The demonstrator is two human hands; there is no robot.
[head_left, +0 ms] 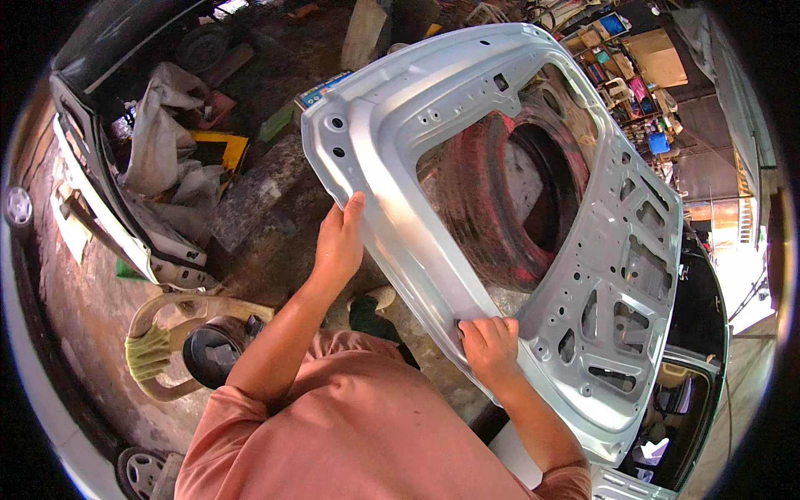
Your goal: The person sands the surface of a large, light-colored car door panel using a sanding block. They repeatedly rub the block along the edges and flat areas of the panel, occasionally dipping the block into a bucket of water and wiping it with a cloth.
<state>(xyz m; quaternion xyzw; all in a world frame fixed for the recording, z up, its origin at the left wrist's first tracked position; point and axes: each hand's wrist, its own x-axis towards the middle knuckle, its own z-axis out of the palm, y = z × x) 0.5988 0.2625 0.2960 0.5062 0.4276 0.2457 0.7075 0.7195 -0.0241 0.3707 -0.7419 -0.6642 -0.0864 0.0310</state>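
A silver-grey car tailgate panel [392, 208] with a large window opening and several cut-outs lies tilted in front of me. My left hand [340, 242] is closed around its left edge, thumb on top and the other fingers mostly hidden. My right hand [492, 346] rests on the lower part of the window frame with its fingers curled down. A small dark piece [459, 325] shows at the fingertips of that hand; its kind is too small to make out. Through the window opening I see a worn tyre [483, 200] smeared with red, below the panel.
On the left stand a white car body part [179, 271] and a wooden chair [154, 312] with a green cloth [148, 357] and a black round container [212, 350]. Cluttered shelves [629, 92] are at the far right. A dark car [696, 367] stands beyond the panel's right side.
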